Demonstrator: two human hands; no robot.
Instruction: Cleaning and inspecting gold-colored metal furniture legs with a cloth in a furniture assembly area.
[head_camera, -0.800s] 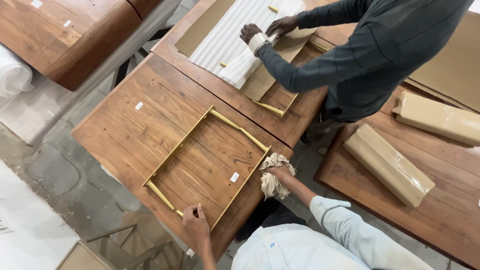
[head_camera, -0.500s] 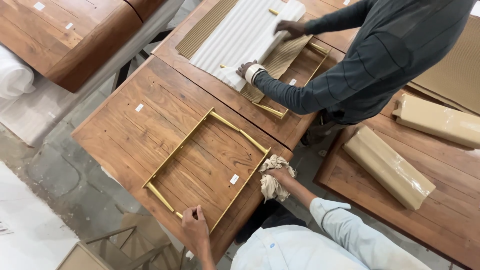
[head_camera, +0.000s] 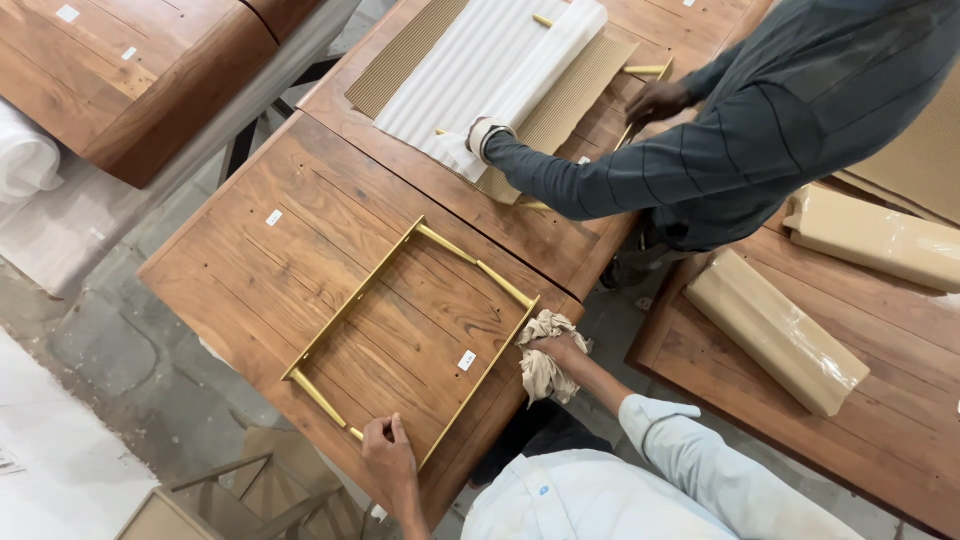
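Now the brass frame (head_camera: 410, 335) lies between both hands, rag (head_camera: 543, 358) in the right hand (head_camera: 560, 347)

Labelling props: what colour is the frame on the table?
Brass-gold frame, clearest in the head view.

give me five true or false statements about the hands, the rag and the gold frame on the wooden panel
1. The right hand grips a crumpled rag at the corner of the gold frame. True.
2. The left hand is lifted clear of the wooden panel. False: it rests on the panel at the frame's near end.
3. The frame stands upright. False: it lies flat on the panel.
4. Another person in a dark sweater works at the next panel, over corrugated cardboard. True.
5. The two wrapped bundles lie inside the gold frame. False: they lie on a separate panel to the right.
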